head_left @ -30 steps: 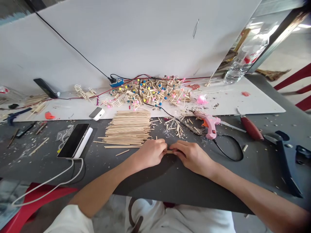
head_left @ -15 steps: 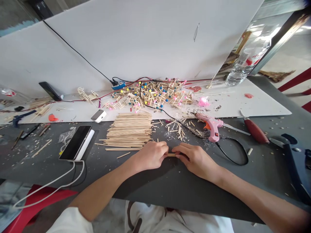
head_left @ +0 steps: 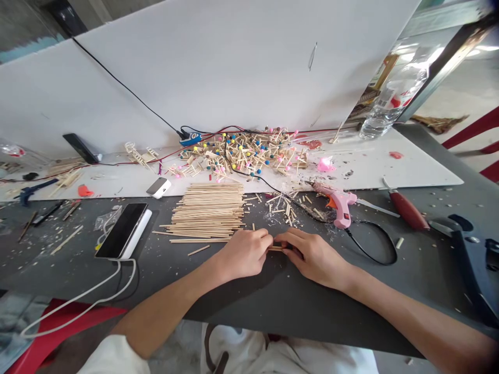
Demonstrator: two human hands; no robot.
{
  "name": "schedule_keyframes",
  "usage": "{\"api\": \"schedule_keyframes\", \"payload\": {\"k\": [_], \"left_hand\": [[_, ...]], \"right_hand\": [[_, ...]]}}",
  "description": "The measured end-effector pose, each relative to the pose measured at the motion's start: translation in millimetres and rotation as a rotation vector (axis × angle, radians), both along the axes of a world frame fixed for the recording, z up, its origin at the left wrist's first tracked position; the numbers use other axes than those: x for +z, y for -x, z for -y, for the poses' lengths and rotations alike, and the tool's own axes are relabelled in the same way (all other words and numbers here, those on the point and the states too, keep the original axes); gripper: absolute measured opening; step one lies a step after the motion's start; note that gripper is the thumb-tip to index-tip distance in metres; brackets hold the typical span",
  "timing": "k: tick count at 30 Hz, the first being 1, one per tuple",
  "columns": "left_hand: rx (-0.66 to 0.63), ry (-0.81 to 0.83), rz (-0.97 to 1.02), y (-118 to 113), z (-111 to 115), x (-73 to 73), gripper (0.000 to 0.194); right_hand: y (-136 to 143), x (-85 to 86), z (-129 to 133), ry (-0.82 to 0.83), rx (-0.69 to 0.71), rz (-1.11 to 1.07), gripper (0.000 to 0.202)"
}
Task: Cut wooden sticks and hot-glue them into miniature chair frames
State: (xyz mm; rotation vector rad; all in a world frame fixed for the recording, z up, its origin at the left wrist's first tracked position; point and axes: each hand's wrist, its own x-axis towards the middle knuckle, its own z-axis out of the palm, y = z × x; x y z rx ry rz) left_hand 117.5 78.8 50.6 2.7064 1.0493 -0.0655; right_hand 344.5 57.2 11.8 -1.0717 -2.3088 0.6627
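Short wooden sticks (head_left: 276, 248) lie between my two hands, low over the grey table. My left hand (head_left: 249, 251) is closed, its fingertips pinching the left end of the sticks. My right hand (head_left: 312, 255) is closed too, with thumb and finger on their right end. The fingers hide both ends, so I cannot tell exactly how many sticks there are. Just beyond my left hand lies a stack of long wooden sticks (head_left: 208, 208). A loose short stick (head_left: 198, 250) rests left of my left hand.
A pink glue gun (head_left: 342, 208) with its cable lies right of my hands, near a red-handled tool (head_left: 407, 209) and a dark blue tool (head_left: 473, 265). Left are a phone (head_left: 127, 228) and white cable. Behind spreads a pile of stick pieces with coloured balls (head_left: 249, 153).
My left hand has shifted slightly right, closer to my right hand, and less of the short sticks shows between them. The view has tilted a little.
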Motion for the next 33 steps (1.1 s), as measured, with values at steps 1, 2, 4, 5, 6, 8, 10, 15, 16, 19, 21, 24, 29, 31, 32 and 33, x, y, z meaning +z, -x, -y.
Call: {"api": "schedule_keyframes", "payload": {"k": [1, 2, 4, 5, 6, 8, 10, 15, 16, 19, 21, 24, 29, 31, 32, 33], "left_hand": [[-0.003, 0.002, 0.002, 1, 0, 1.0, 0.012], [0.0, 0.006, 0.011, 1, -1, 2.2, 0.012], [0.017, 0.023, 0.051, 3, -4, 4.8, 0.014], [0.027, 0.034, 0.075, 4, -5, 5.9, 0.015], [0.035, 0.044, 0.095, 4, -5, 6.6, 0.016], [0.047, 0.055, 0.114, 3, -5, 6.6, 0.015], [0.059, 0.047, 0.106, 2, -4, 4.6, 0.014], [0.078, 0.07, 0.122, -2, -4, -5.2, 0.016], [0.08, 0.081, 0.133, -2, -4, -6.8, 0.015], [0.082, 0.11, 0.159, -2, -7, -9.6, 0.015], [0.089, 0.116, 0.177, -2, -8, -10.8, 0.014], [0.102, 0.113, 0.211, -3, -7, -13.8, 0.01], [0.065, 0.087, 0.233, -6, -3, -22.0, 0.012], [0.052, 0.085, 0.223, -7, -2, -24.7, 0.014], [0.05, 0.087, 0.219, -7, -2, -25.5, 0.014], [0.051, 0.091, 0.216, -7, -2, -25.9, 0.013]], "right_hand": [[0, -0.2, 1, 0.001, 0.001, 0.003, 0.03], [0, -0.2, 1, 0.005, 0.002, 0.002, 0.03], [-1, 0.0, 2, 0.016, -0.001, -0.005, 0.032], [-1, 0.4, 2, 0.019, -0.003, -0.011, 0.033], [-1, 1.0, 2, 0.021, -0.005, -0.015, 0.034], [-2, 2.1, 2, 0.026, -0.01, -0.022, 0.035], [-1, 2.7, 2, 0.027, -0.014, -0.029, 0.033], [1, 0.5, 1, 0.042, -0.041, -0.074, 0.026], [1, 0.1, 1, 0.045, -0.041, -0.079, 0.025], [1, 0.0, -1, 0.044, -0.028, -0.065, 0.026], [1, 0.3, -2, 0.039, -0.02, -0.039, 0.026], [1, 0.2, -1, 0.025, -0.014, -0.005, 0.023], [1, -2.2, 0, 0.023, -0.02, -0.001, 0.02], [1, -2.9, -1, 0.03, -0.022, -0.018, 0.02], [1, -2.8, -1, 0.034, -0.025, -0.028, 0.02], [1, -2.6, -1, 0.036, -0.031, -0.036, 0.02]]}}
